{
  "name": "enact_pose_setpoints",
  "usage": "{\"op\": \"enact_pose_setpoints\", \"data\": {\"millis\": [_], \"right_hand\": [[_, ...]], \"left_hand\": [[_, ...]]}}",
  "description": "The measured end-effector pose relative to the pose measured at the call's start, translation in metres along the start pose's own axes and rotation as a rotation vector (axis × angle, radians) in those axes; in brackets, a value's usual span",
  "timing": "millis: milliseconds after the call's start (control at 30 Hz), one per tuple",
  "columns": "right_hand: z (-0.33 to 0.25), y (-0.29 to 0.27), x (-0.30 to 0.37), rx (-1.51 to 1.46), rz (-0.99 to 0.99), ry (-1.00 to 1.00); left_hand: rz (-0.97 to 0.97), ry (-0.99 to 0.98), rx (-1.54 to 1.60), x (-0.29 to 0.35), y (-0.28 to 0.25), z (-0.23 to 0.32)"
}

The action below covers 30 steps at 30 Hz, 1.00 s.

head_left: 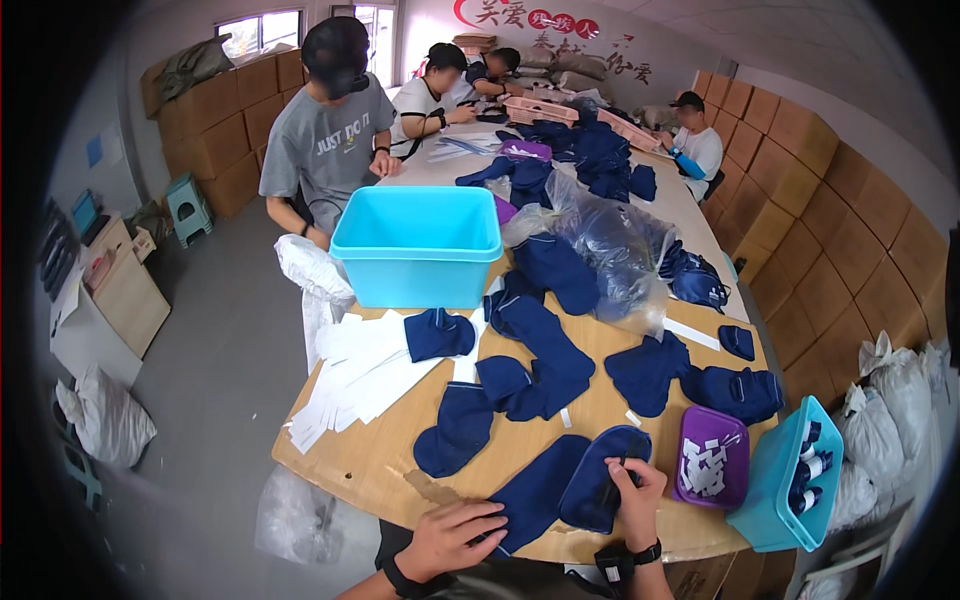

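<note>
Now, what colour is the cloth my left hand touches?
The cloth is navy blue, in head view.

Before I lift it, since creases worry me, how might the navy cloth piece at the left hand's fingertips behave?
The navy cloth piece likely flops: similar pieces lie bent and rumpled nearby. It looks thin, so probably light. Lying flat, it seems unlikely to roll.

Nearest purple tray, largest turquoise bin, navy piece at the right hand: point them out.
Nearest purple tray point(712, 421), head view: far inner wall.
Largest turquoise bin point(422, 282), head view: front wall.
Navy piece point(590, 490), head view: left half.
</note>
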State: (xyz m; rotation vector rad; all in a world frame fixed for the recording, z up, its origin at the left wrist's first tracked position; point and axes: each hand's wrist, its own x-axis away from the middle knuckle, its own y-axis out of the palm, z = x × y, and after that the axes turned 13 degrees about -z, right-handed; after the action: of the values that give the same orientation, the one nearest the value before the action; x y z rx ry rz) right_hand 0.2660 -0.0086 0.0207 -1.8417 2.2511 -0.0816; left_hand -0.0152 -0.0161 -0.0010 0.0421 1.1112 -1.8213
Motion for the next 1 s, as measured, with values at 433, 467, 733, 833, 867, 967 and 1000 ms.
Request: {"op": "enact_pose_setpoints", "data": {"millis": [433, 467, 733, 833, 867, 967, 1000], "right_hand": [[-0.001, 0.002, 0.001, 0.046, 0.045, -0.001], [-0.002, 0.002, 0.002, 0.042, 0.047, -0.004], [-0.004, 0.005, 0.0, 0.053, 0.069, 0.015], [-0.006, 0.001, -0.002, 0.077, 0.052, 0.009], [-0.002, -0.001, -0.001, 0.09, 0.049, -0.003], [-0.004, 0.0, -0.002, 0.114, 0.038, -0.003], [-0.005, 0.001, -0.001, 0.124, 0.037, 0.012]], "left_hand": [[-0.02, 0.004, 0.067, 0.001, -0.007, 0.001], [-0.009, -0.004, 0.088, 0.0, -0.007, 0.002], [-0.138, 0.029, 0.219, 0.011, 0.0, -0.016], [-0.107, -0.043, 0.224, 0.008, -0.002, -0.014], [-0.156, -0.037, 0.244, 0.005, -0.005, -0.015], [-0.248, -0.024, 0.305, -0.003, -0.018, -0.012], [-0.299, -0.014, 0.348, -0.006, -0.024, -0.01]]}}
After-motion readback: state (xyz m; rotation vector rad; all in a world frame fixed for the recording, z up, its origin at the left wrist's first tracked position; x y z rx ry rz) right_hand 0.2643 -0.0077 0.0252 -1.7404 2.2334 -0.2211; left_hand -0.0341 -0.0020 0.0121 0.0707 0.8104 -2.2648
